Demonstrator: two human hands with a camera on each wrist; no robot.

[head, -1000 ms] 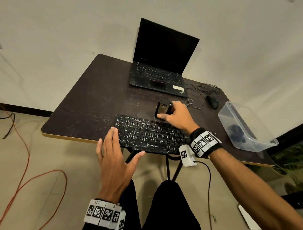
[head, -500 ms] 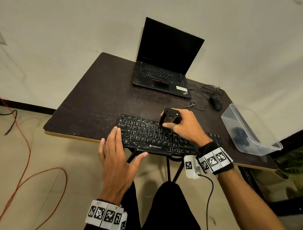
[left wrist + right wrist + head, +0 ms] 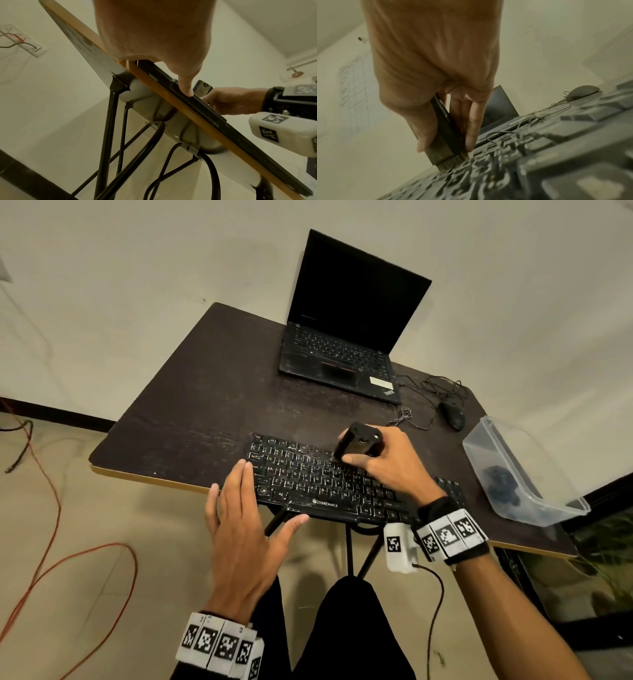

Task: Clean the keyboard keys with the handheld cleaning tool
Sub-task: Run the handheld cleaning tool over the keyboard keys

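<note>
A black keyboard (image 3: pixel 318 474) with white legends lies along the near edge of the dark table (image 3: pixel 205 405). My right hand (image 3: pixel 383 460) grips a black handheld cleaning tool (image 3: pixel 356 443), its bristled tip (image 3: pixel 452 162) down on the upper key rows near the middle. In the right wrist view the thumb and fingers clamp the tool (image 3: pixel 445 129) from both sides. My left hand (image 3: pixel 243 515) lies flat with straight fingers on the keyboard's left end, and its thumb presses the keyboard's front edge (image 3: pixel 188 93).
A shut-off black laptop (image 3: pixel 346 337) stands open at the table's back. A wired mouse (image 3: pixel 452 410) with a tangled cable lies right of it. A clear plastic tub (image 3: pixel 513 474) holding dark items sits at the right edge. Orange cable (image 3: pixel 51 542) runs over the floor at left.
My right hand has carried the tool from behind the keyboard down onto the upper keys. The left hand has stayed on the keyboard's left end.
</note>
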